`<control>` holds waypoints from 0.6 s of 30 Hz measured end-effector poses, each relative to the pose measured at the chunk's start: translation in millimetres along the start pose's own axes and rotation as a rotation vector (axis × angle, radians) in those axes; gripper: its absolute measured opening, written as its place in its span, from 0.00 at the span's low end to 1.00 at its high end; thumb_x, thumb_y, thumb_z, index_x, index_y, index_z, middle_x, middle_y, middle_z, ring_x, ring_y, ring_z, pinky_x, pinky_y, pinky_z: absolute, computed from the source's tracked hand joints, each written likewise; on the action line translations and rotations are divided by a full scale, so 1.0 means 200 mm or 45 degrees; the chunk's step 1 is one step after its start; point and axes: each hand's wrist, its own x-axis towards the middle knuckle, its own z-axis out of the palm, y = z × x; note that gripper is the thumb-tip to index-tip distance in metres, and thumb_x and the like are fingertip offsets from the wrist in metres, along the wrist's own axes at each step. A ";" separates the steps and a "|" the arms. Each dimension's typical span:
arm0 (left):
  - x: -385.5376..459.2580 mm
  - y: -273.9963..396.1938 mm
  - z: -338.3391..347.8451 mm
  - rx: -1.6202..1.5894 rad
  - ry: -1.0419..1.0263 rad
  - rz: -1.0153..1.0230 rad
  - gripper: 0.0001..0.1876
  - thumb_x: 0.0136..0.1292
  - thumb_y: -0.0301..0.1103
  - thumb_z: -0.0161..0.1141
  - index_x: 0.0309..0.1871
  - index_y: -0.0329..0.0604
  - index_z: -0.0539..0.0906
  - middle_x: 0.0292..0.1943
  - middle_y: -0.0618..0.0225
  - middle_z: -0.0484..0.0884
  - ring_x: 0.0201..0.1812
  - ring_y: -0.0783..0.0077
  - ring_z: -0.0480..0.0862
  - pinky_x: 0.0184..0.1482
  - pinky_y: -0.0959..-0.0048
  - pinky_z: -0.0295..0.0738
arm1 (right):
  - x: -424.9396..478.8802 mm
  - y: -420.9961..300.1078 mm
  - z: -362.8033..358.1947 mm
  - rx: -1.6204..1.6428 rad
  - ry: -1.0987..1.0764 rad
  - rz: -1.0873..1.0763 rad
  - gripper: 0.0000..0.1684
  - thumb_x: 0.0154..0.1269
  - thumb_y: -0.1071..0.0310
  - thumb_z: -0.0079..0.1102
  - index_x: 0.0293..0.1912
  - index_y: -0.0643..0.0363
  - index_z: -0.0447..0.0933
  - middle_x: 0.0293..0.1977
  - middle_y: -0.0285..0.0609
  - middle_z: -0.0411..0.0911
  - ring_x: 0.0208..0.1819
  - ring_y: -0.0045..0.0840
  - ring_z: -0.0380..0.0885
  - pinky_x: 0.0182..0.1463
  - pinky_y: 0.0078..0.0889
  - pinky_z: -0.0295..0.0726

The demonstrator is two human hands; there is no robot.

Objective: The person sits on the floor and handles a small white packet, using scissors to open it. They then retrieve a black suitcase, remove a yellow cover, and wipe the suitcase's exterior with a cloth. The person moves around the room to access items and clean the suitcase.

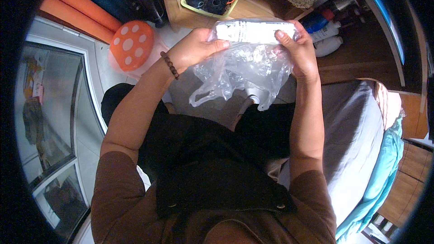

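Observation:
A white box [256, 32] with small dark print lies inside a clear plastic carrier bag [251, 62]. My left hand [196, 47], with a string of brown beads [169, 65] at its wrist, grips the box's left end through the film. At the other end my right hand [300, 51] holds it, thumb on the front face and fingers behind. The lower part of the bag hangs loose and crumpled, its handle loops dangling above my lap. What is in the box cannot be seen.
Beyond the box, a yellow plastic basket [184, 5] holds black rolls and small items on a wooden surface. An orange stool [132, 45] with pale spots stands at left, near a glazed door [51, 108]. White bottles [327, 45] lie at right, above a grey-covered bed [352, 122].

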 end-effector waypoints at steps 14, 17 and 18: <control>0.01 0.01 -0.09 0.517 0.047 0.584 0.33 0.54 0.41 0.63 0.58 0.32 0.65 0.51 0.55 0.73 0.53 0.69 0.72 0.55 0.74 0.66 | 0.00 0.01 0.04 -0.374 -0.288 0.010 0.15 0.53 0.67 0.65 0.40 0.58 0.73 0.27 0.27 0.73 0.28 0.11 0.69 0.31 0.13 0.69; 0.01 0.00 0.00 0.468 -0.287 0.190 0.24 0.57 0.35 0.61 0.54 0.34 0.68 0.44 0.63 0.76 0.42 0.75 0.76 0.43 0.76 0.73 | 0.01 0.02 0.09 -0.166 -0.387 -0.041 0.17 0.51 0.67 0.67 0.41 0.59 0.73 0.30 0.29 0.74 0.34 0.13 0.71 0.38 0.16 0.72; 0.01 0.01 0.01 0.298 -0.290 0.105 0.22 0.58 0.35 0.60 0.52 0.34 0.69 0.40 0.65 0.76 0.37 0.77 0.76 0.38 0.78 0.72 | 0.01 0.01 0.09 -0.210 -0.363 -0.045 0.20 0.50 0.67 0.68 0.42 0.59 0.73 0.31 0.30 0.75 0.35 0.14 0.72 0.40 0.17 0.72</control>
